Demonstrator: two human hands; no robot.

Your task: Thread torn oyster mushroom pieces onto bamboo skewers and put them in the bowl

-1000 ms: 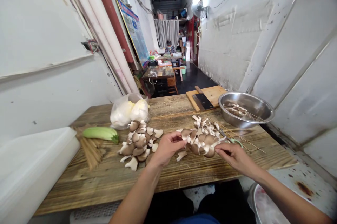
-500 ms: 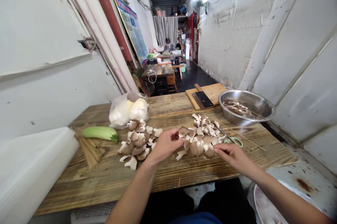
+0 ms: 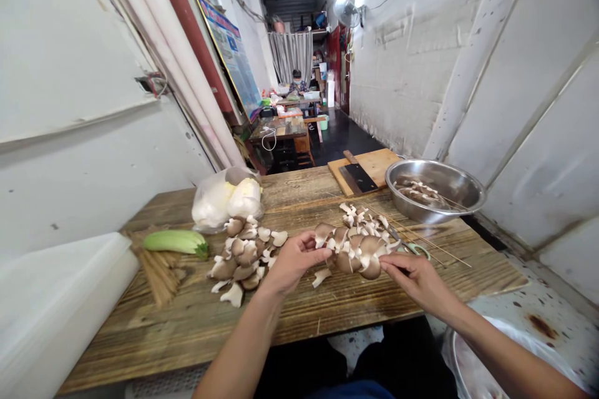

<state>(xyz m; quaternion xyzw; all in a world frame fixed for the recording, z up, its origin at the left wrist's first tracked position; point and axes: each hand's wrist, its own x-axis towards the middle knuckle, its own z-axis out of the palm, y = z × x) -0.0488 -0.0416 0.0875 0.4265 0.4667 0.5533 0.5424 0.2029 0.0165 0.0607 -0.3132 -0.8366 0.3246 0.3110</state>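
Note:
A row of brown-and-white oyster mushrooms (image 3: 359, 249) is held up over the wooden table between my two hands. My left hand (image 3: 299, 256) pinches its left end, and my right hand (image 3: 412, 277) pinches the right end with thumb and fingertips. The mushrooms sit in a line as if on a stick, but any stick inside is hidden. Beneath the row lies one loose mushroom piece (image 3: 321, 276). Just behind it are small mushroom pieces (image 3: 358, 216) and green-handled scissors (image 3: 421, 251). To the left of my left hand is a pile of oyster mushrooms (image 3: 246, 253).
Thin sticks (image 3: 442, 243) lie at the right, near a steel bowl (image 3: 437, 215) holding more mushrooms. A cleaver (image 3: 359, 175) rests on a cutting board (image 3: 386, 165). Farther left are bagged cabbages (image 3: 227, 199), a green squash (image 3: 175, 241) and a stack of white sheeting (image 3: 79, 305).
The row of mushrooms has turned slightly in my hands, showing more white stems. Both hands keep their grip and have barely moved; the view has shifted a little.

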